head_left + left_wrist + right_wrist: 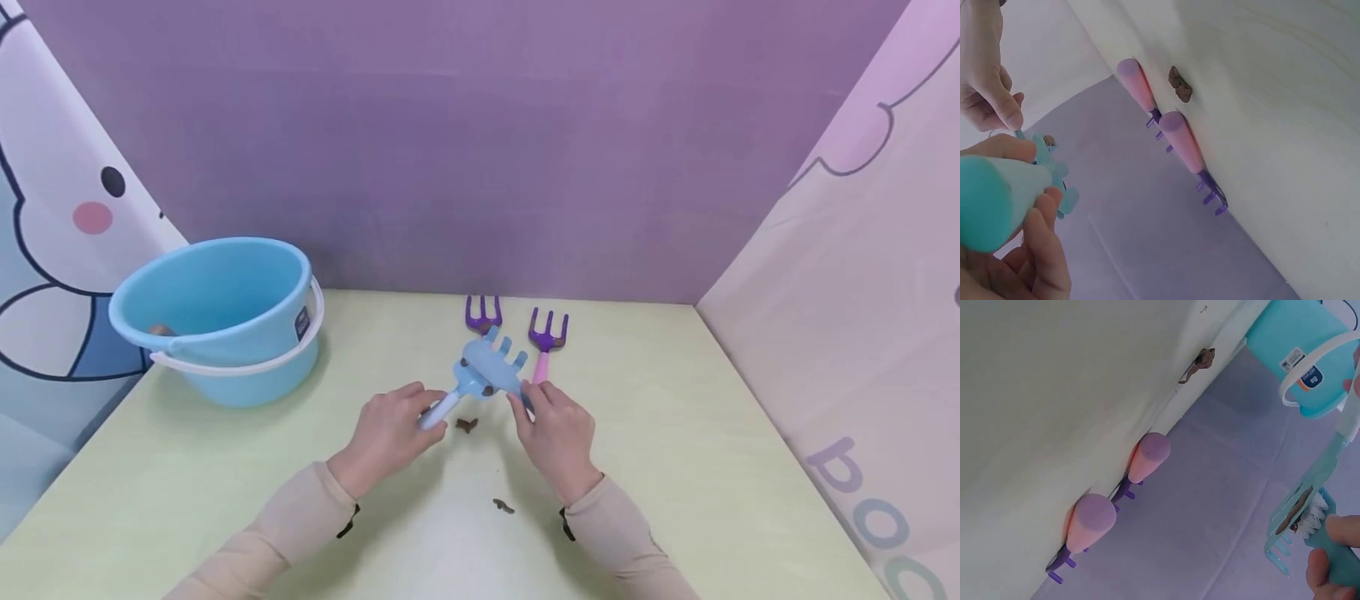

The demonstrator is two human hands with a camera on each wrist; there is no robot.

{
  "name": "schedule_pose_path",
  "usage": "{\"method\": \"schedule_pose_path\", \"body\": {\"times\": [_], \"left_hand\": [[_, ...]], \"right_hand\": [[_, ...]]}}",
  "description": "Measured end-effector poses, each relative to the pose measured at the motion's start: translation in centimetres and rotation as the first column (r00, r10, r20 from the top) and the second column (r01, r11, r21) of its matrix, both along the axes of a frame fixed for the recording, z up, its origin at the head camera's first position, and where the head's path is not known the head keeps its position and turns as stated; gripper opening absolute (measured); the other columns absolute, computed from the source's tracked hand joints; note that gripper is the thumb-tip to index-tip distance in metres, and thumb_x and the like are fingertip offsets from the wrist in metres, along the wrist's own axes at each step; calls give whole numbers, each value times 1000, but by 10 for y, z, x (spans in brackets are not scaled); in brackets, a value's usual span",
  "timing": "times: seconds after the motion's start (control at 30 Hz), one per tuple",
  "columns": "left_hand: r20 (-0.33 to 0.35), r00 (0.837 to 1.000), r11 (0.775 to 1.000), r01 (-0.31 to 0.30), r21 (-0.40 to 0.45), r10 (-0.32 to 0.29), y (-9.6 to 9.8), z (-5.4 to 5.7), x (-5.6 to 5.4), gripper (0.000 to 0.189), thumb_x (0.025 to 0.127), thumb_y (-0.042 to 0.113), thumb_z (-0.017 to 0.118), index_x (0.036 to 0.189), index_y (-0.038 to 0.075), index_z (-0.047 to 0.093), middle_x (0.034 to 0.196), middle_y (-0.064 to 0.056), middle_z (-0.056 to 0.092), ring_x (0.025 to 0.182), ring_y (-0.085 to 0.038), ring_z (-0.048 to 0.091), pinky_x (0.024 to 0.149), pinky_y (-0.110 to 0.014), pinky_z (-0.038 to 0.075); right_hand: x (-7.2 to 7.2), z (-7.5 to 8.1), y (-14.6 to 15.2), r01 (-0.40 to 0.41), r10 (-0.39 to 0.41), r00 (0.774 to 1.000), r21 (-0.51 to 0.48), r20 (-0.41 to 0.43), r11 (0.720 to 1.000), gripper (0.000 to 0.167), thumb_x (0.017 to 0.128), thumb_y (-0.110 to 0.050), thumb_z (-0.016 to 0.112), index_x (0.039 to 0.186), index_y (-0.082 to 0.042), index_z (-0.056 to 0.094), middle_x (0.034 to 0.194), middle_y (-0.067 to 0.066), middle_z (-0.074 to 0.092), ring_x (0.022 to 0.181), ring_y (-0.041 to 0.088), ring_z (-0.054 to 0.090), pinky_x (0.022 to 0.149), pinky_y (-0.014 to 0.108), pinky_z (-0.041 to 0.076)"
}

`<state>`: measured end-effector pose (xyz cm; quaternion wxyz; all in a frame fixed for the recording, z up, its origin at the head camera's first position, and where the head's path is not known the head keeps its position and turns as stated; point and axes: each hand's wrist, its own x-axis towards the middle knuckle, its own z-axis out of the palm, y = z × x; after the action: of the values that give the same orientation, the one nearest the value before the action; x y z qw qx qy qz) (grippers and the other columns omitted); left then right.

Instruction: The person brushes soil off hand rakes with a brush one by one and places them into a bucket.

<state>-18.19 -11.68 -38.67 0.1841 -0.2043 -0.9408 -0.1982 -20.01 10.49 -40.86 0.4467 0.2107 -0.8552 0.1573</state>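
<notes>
In the head view my left hand (390,433) grips the pale handle of a light-blue toy rake (446,408), held above the table. Brown dirt clings to the rake head, which shows from the side in the right wrist view (1316,470). My right hand (558,433) pinches a small blue brush (1322,536). Its white bristles (1313,519) touch the dirty face of the rake head. Seen from above, the brush covers part of that head. Below the hands, brown dirt clumps (467,425) lie on the table.
Two purple forks (547,340) with pink handles lie near the back of the table (675,433). A blue bucket (255,385) with a white handle stands at the left, something brown inside it. Another brown bit (503,505) lies nearer me. A purple panel rises behind.
</notes>
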Motion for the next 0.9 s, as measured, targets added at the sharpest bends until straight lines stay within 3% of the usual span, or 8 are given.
{"method": "schedule_pose_path", "body": {"times": [0.23, 0.43, 0.67, 0.9], "left_hand": [[-79, 997, 1000, -18, -24, 16, 2, -2, 3, 27, 70, 20, 73, 97, 14, 72, 63, 8, 47, 47, -3, 33, 40, -17, 28], [-89, 996, 999, -29, -40, 25, 3, -5, 4, 29, 71, 21, 74, 98, 12, 71, 65, 7, 47, 46, -5, 33, 40, -17, 29], [-147, 989, 997, -31, -72, 21, 3, -6, 2, 29, 71, 21, 73, 97, 11, 71, 65, 5, 48, 45, -6, 34, 39, -18, 30], [-160, 987, 996, -39, -83, 25, 3, -7, 0, 28, 70, 21, 74, 97, 11, 71, 65, 5, 48, 44, -7, 34, 39, -18, 29]], "right_hand": [[0, -3, -1, 2, 0, 998, 31, -55, 1000, 21, 71, -23, 74, 82, -6, 71, 65, 2, 63, 42, 11, 50, 36, 18, 29], [2, -3, -2, 1, 4, 998, 86, -57, 996, 19, 74, -25, 72, 82, -7, 70, 65, 2, 62, 44, 12, 51, 36, 20, 32], [3, 0, -3, -3, 16, 995, 133, -99, 991, 19, 75, -25, 70, 81, -7, 70, 62, 1, 58, 42, 9, 43, 35, 19, 29], [4, -1, -3, -20, 32, 996, 152, -80, 988, 24, 83, -29, 59, 82, -7, 70, 62, 1, 60, 41, 8, 43, 36, 18, 29]]}}
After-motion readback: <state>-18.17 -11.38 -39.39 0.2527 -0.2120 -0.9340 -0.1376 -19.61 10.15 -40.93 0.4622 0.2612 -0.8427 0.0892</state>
